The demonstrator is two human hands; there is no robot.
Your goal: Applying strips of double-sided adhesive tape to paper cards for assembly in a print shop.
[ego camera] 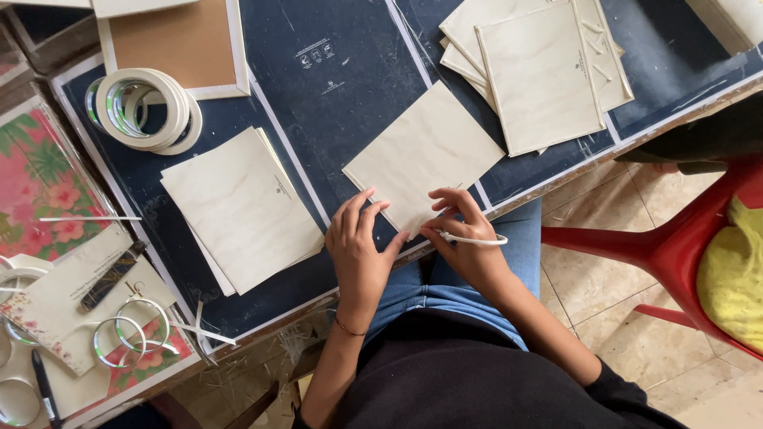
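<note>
At the near edge of the dark worktop (350,71), a pale square sheet (423,155) is laid flat at a slant, its lower corner pressed by both hands. The left hand (359,248) is spread on the worktop with fingertips touching the sheet's edge, nothing being held in its grip. The right hand (465,238) is pinched narrowly on a thin white strip (477,239), which is curved out to the right past the worktop edge. Just left, a stack of similar sheets (238,210) is set; another pile (540,67) is kept farther back on the right. Rolls of white tape (147,107) are placed beside a brown board (179,40). A red chair (675,246) is seen at the right.
</note>
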